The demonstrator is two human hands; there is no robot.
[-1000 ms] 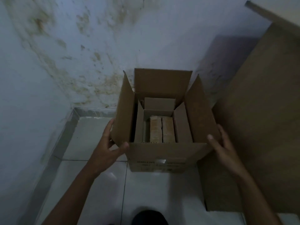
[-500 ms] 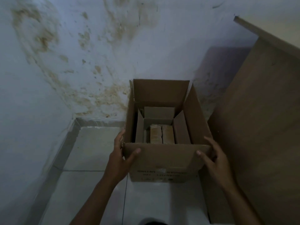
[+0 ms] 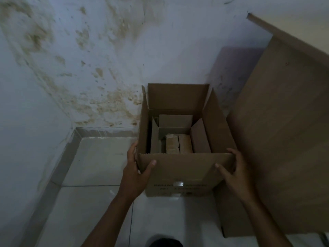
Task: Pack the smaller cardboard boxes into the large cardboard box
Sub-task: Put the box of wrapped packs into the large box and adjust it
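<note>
While both hands gripped the near corners of the large cardboard box [image 3: 179, 177], a dark shape, perhaps a foot, showed at the very bottom edge of the view on the pale tiled floor [image 3: 92, 161]. The left hand [image 3: 135, 173] wrapped the near left corner, thumb pressed on the near flap and fingers hidden behind the left wall; the right hand [image 3: 233, 172] held the near right corner the same way, thumb on the front, fingers curled over the rim.

Compared with a second before, the hands had shifted from the spread side flaps to the near flap, and the left and right flaps now stood more upright. The box also sat closer to the stained wall [image 3: 89, 68] and the wooden panel [image 3: 284, 131] on the right. I judged the person was settling or squaring the box rather than adding to it.

Dark print ran in rows across the lower near face, around a glossy strip of tape, but it was too blurred to read.

Farther in, a smaller cardboard box [image 3: 175, 122] sat open inside the large one, against its far wall, holding two tan packets [image 3: 179, 143] side by side. So packing looked at least partly done.
</note>
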